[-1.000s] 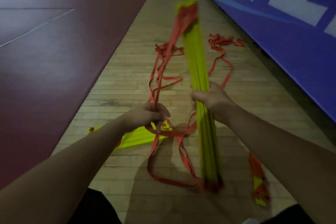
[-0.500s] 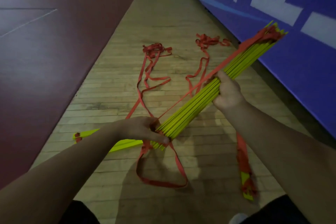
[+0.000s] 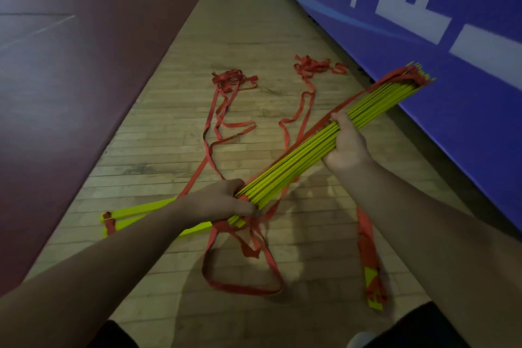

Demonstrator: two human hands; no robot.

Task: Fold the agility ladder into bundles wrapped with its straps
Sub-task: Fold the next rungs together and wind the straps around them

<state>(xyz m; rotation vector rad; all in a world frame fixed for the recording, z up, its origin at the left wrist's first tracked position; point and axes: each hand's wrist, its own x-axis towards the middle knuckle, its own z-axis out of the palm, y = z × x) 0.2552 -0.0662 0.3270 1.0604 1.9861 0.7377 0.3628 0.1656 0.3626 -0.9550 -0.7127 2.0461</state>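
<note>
- my left hand [image 3: 223,200] is closed tight round the near, low end of the bundle of yellow rungs [image 3: 299,159], fingers curled over the top, with red strap [image 3: 243,288] bunched under the fist
- my right hand [image 3: 347,147] grips the same bundle higher up, past its middle, fingers wrapped round the rungs and the back of the hand toward me
- between the two hands the bundle is off the floor, slanting from low on my left up to the right, its far end pointing at the blue banner [image 3: 423,51]
- red webbing caps that far end, and one length runs along the bundle's upper edge down toward my left hand
- below my left fist the red strap hangs in a long loop that reaches the wooden floor [image 3: 254,22]
- two loose rungs [image 3: 141,210] lie flat on the boards behind my left forearm, tied together by red webbing at their left tip
- another strap-wrapped rung [image 3: 372,280] lies on the floor under my right forearm
- further out, two strap lines trail across the boards to a left tangle [image 3: 231,79] and a right tangle [image 3: 313,66], the right one near the foot of the banner
- the dark red court [image 3: 70,65] borders the boards on the left, and the banner carries large white characters
</note>
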